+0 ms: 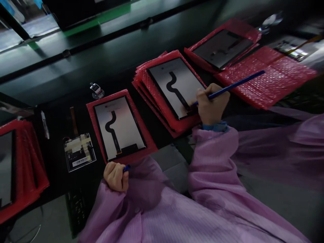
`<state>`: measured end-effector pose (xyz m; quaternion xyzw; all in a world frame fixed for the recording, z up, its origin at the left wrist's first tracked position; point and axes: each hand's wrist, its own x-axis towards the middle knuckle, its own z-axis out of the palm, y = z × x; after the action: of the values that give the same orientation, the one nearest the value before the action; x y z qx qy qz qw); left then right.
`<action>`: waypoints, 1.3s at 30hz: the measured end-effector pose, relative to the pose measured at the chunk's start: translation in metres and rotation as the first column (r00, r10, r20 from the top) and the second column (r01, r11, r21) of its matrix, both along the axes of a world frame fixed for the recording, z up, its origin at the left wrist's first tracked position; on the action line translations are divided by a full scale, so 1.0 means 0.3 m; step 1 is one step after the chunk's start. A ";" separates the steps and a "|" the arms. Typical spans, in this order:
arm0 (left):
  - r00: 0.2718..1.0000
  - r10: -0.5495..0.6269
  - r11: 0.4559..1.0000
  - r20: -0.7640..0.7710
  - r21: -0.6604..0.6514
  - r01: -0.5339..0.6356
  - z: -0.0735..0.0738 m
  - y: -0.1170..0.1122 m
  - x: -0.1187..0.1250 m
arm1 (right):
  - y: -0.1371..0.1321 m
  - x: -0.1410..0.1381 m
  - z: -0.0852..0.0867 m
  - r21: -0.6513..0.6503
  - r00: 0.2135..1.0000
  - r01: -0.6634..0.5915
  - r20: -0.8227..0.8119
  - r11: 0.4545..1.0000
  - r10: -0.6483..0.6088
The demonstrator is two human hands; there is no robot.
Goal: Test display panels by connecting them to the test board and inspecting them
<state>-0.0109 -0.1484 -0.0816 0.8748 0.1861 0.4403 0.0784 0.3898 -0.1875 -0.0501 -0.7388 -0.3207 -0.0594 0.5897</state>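
My right hand [212, 104] is closed on a slim blue pen [238, 82]. The pen's lower end meets or hovers close over the lower end of the black ribbon cable [174, 89] on a display panel [188, 79]. That panel lies on a stack of red bubble-wrap sleeves [152, 98]. Curled shut at the table's front edge, my left hand [116, 176] holds a small blue piece [126, 168] that looks like a pen cap. Just beyond it, a second display panel [130, 125] with a similar curved cable rests on a red sleeve [148, 145].
Left of the panels lie a small circuit assembly [78, 152], a white pen [45, 125] and more stacked red sleeves [30, 162]. A shiny metal piece [97, 90] stands behind. At right are another panel [222, 49] and a bubble-wrap sleeve [268, 77].
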 end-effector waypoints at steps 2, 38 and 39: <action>1.000 -0.001 1.000 0.000 0.003 0.001 0.002 0.001 0.002 | 0.005 -0.008 0.011 -0.024 0.998 0.054 -0.010 0.998 -0.055; 0.996 0.028 0.987 -0.083 -0.156 -0.041 0.026 -0.077 0.022 | -0.029 -0.742 -0.056 0.297 0.298 -0.851 -0.405 0.433 0.864; 0.996 0.023 0.988 -0.089 -0.149 -0.037 0.027 -0.076 0.023 | -0.030 -0.742 -0.056 0.275 0.303 -0.863 -0.391 0.425 0.869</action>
<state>-0.0040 -0.1712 -0.0736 0.8819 0.2352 0.3875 0.1293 0.1672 -0.1965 -0.0669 -0.4352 -0.5094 0.4482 0.5918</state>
